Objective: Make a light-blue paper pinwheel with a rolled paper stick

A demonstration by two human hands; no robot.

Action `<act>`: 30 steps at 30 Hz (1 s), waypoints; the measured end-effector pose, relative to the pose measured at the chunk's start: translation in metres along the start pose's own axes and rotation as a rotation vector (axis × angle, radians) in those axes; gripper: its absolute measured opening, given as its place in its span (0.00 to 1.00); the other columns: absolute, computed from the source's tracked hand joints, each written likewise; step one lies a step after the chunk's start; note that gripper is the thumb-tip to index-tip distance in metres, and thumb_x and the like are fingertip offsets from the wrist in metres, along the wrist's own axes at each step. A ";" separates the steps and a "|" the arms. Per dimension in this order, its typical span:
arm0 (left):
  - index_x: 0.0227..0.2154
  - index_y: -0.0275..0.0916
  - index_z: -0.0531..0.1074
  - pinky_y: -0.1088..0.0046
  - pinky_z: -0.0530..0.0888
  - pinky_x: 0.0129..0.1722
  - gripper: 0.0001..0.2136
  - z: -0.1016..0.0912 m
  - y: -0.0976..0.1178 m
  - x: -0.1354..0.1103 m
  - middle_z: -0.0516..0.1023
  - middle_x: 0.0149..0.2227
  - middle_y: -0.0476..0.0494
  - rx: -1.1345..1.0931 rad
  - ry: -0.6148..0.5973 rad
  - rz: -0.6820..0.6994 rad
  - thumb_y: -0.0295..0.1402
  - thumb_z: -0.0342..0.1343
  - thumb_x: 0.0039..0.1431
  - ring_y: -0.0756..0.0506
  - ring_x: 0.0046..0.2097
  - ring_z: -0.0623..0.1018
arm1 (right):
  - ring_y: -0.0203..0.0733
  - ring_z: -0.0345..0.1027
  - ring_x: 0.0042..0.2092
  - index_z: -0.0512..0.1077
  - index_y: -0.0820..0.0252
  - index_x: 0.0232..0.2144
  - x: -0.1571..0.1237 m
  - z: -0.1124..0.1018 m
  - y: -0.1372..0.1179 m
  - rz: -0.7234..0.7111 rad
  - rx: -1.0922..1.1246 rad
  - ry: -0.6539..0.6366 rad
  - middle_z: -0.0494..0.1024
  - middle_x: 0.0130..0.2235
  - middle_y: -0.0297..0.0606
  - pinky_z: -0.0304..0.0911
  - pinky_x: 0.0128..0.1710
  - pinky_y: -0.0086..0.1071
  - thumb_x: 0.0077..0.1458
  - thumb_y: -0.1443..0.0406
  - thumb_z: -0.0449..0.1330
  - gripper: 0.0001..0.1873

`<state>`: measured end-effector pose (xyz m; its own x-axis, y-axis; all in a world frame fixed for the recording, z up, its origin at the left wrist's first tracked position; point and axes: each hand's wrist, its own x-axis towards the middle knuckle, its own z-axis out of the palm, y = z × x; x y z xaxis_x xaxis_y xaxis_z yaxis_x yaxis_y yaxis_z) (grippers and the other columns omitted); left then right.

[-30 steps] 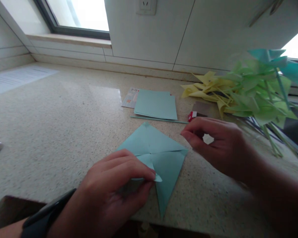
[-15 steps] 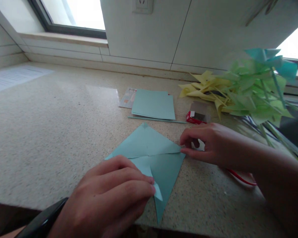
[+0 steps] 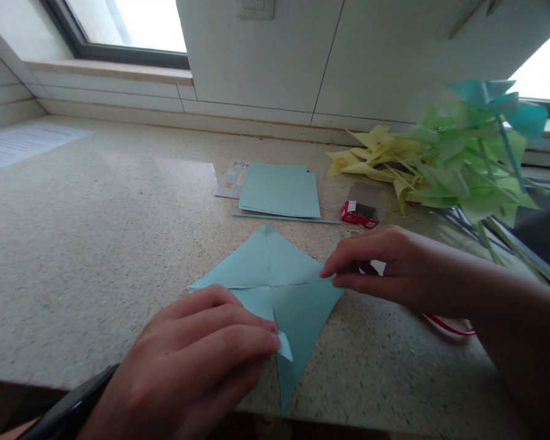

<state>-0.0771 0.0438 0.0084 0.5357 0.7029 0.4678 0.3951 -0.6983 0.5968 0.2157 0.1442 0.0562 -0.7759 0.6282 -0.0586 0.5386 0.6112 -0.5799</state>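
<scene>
A light blue sheet of paper (image 3: 297, 318), slit from its corners toward the middle, lies diamond-wise on the speckled counter near its front edge. My left hand (image 3: 211, 360) pinches a corner flap of this paper, bent up and inward at the lower side; the flap's tip pokes out past the fingertips. At the right corner, my right hand (image 3: 376, 263) has its thumb and fingers closed on the paper's edge. The left hand covers the paper's lower left part. A black band sits on the left wrist.
Behind lie a stack of light blue squares (image 3: 279, 189), a thin blue stick (image 3: 284, 219) and a small red box (image 3: 361, 211). Yellow and green paper pinwheels (image 3: 458, 153) stand at the right. A red loop (image 3: 449, 327) shows beside my right forearm. A printed sheet (image 3: 27, 143) lies far left.
My right fingers have shifted slightly inward over the right corner, which now lifts a little. The left hand keeps its pinch on the flap. The whole view has shifted slightly.
</scene>
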 end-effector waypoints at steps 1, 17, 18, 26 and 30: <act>0.48 0.42 0.74 0.73 0.77 0.41 0.11 0.000 0.000 0.000 0.84 0.41 0.47 -0.001 0.003 -0.003 0.23 0.55 0.67 0.47 0.42 0.80 | 0.39 0.76 0.36 0.80 0.55 0.44 0.000 0.000 -0.001 -0.008 0.024 0.009 0.84 0.37 0.35 0.67 0.35 0.30 0.64 0.61 0.61 0.10; 0.44 0.37 0.77 0.74 0.77 0.38 0.08 -0.002 -0.001 0.006 0.84 0.38 0.46 0.008 0.022 0.060 0.22 0.57 0.66 0.48 0.39 0.79 | 0.38 0.75 0.45 0.78 0.57 0.45 0.005 0.010 0.005 -0.113 0.199 -0.054 0.79 0.44 0.38 0.69 0.47 0.32 0.66 0.63 0.60 0.08; 0.44 0.37 0.77 0.75 0.77 0.38 0.08 -0.002 0.000 0.005 0.84 0.38 0.47 0.009 0.021 0.058 0.22 0.57 0.66 0.48 0.39 0.79 | 0.39 0.75 0.44 0.78 0.58 0.44 0.006 0.011 0.005 -0.087 0.197 -0.033 0.79 0.43 0.38 0.69 0.45 0.32 0.65 0.63 0.61 0.08; 0.46 0.38 0.77 0.73 0.77 0.38 0.09 0.001 -0.001 0.002 0.83 0.39 0.45 -0.029 0.027 0.043 0.22 0.56 0.66 0.47 0.39 0.78 | 0.40 0.74 0.35 0.70 0.57 0.41 0.006 0.026 0.010 0.096 0.312 0.067 0.78 0.36 0.36 0.67 0.31 0.31 0.60 0.60 0.65 0.11; 0.45 0.38 0.77 0.73 0.77 0.37 0.09 0.002 -0.003 0.002 0.83 0.38 0.45 -0.045 0.037 0.041 0.22 0.57 0.66 0.47 0.39 0.78 | 0.38 0.71 0.33 0.75 0.58 0.42 0.009 0.025 0.011 0.072 0.181 0.041 0.78 0.36 0.35 0.66 0.32 0.30 0.60 0.58 0.67 0.12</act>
<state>-0.0755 0.0471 0.0062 0.5222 0.6791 0.5158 0.3390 -0.7203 0.6052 0.2061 0.1449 0.0285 -0.7216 0.6882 -0.0745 0.5214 0.4695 -0.7125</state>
